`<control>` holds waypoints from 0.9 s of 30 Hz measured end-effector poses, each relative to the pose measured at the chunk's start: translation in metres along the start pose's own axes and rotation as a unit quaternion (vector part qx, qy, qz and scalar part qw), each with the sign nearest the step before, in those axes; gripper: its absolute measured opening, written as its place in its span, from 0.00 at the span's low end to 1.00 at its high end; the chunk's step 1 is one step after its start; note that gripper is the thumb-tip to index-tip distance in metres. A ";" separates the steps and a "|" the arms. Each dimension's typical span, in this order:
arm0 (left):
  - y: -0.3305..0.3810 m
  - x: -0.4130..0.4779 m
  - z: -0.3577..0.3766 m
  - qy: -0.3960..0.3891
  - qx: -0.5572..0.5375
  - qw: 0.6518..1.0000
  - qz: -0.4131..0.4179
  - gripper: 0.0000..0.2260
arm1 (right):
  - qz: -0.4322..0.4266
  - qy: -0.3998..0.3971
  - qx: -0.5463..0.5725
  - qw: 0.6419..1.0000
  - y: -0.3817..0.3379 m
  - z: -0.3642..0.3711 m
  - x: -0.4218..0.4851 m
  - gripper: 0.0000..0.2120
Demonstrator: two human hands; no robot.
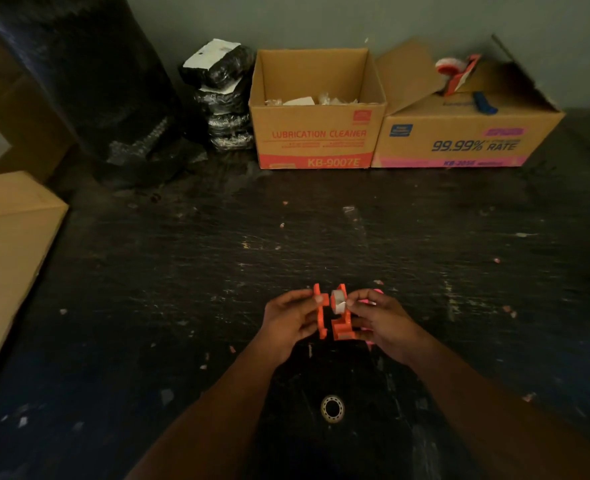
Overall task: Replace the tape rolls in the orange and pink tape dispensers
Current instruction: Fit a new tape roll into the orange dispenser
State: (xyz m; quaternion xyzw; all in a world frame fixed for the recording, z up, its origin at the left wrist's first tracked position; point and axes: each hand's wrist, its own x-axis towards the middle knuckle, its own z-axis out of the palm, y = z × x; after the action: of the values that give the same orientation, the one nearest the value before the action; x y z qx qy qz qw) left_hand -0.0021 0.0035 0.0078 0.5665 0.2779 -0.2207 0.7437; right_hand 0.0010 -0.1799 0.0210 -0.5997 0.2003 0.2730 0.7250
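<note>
The orange tape dispenser is split in two halves above the dark table. My left hand (288,320) grips the flat orange side piece (320,315). My right hand (382,318) grips the orange dispenser body (342,327), which carries a clear tape roll (338,301) on its hub. The two halves are a small gap apart. A bit of the pink dispenser (368,336) shows from behind my right hand, mostly hidden. A second tape roll (332,408) lies flat on the table nearer to me, between my forearms.
An open "Lubrication Cleaner" carton (316,133) and a flap-topped carton (466,136) with a red tape gun (458,72) stand at the back wall. Black wrapped bundles (222,95) sit left of them. A plain cardboard box (6,254) lies at the left edge.
</note>
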 end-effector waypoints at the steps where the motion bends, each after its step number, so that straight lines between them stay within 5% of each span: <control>1: 0.003 -0.001 0.001 -0.011 -0.007 1.000 0.004 0.12 | -0.006 0.000 0.002 1.000 0.000 0.001 0.000 0.06; 8: 0.003 -0.001 0.002 -0.058 -0.024 0.998 -0.003 0.14 | -0.020 -0.001 0.024 1.000 -0.005 0.003 -0.005 0.04; 19: 0.000 0.001 0.006 -0.028 0.030 0.999 0.027 0.14 | -0.026 0.000 0.005 1.000 -0.002 0.004 -0.004 0.10; 27: -0.006 0.006 0.010 -0.023 -0.004 1.000 0.021 0.15 | -0.024 0.010 0.001 1.000 0.001 0.002 0.001 0.05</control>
State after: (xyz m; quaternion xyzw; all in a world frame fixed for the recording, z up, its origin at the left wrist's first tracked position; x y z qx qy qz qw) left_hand -0.0001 -0.0075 0.0015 0.5638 0.2496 -0.2174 0.7567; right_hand 0.0012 -0.1774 0.0197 -0.6067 0.1931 0.2495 0.7297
